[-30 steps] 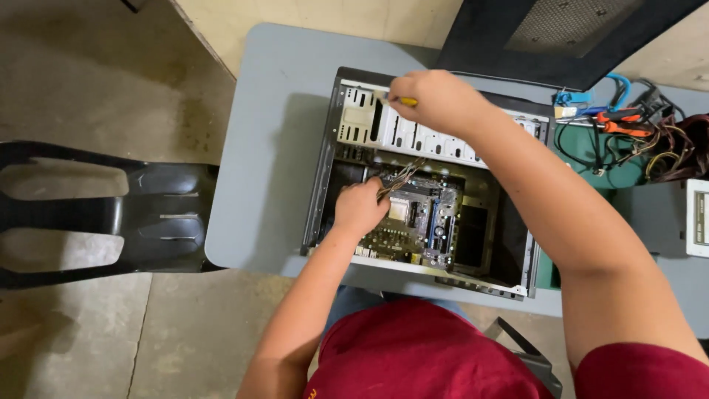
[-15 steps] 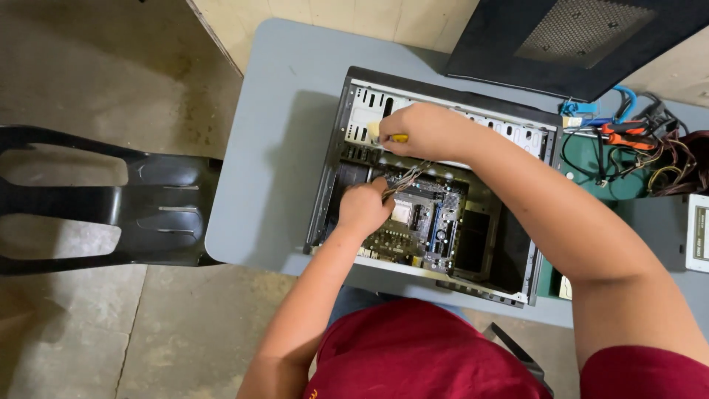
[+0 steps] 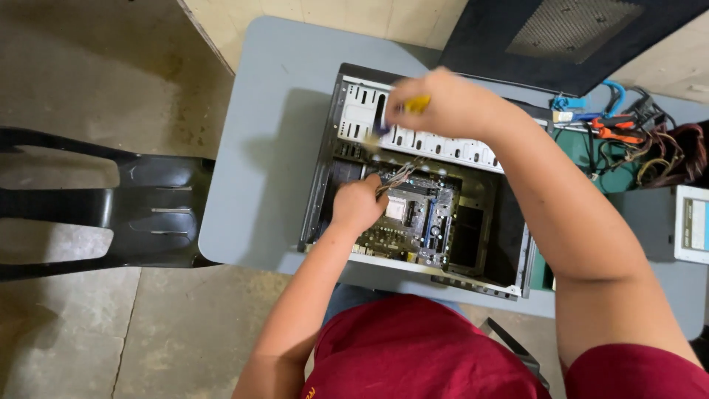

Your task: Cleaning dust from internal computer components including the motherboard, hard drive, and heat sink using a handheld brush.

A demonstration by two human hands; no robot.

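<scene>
Open computer case (image 3: 347, 155) lies on its side on grey table (image 3: 273, 148). Left hand (image 3: 358, 203) inside the case, at the motherboard's (image 3: 410, 222) left edge, fingers pinched closed on a bundle of thin wires (image 3: 399, 175). Right hand (image 3: 443, 103) above the case's rear panel, fist closed around a yellow-handled screwdriver (image 3: 413, 105); tip blurred. Black chair (image 3: 111, 207) left of the case.

Left hand (image 3: 360, 205) pinching wire bundle (image 3: 399, 176) inside open computer case (image 3: 325, 185); right hand (image 3: 443, 103) gripping yellow-handled screwdriver (image 3: 413, 105) above.

Red short-sleeved shirt, blue jeans; forearms and hands bare, no gloves.
</scene>
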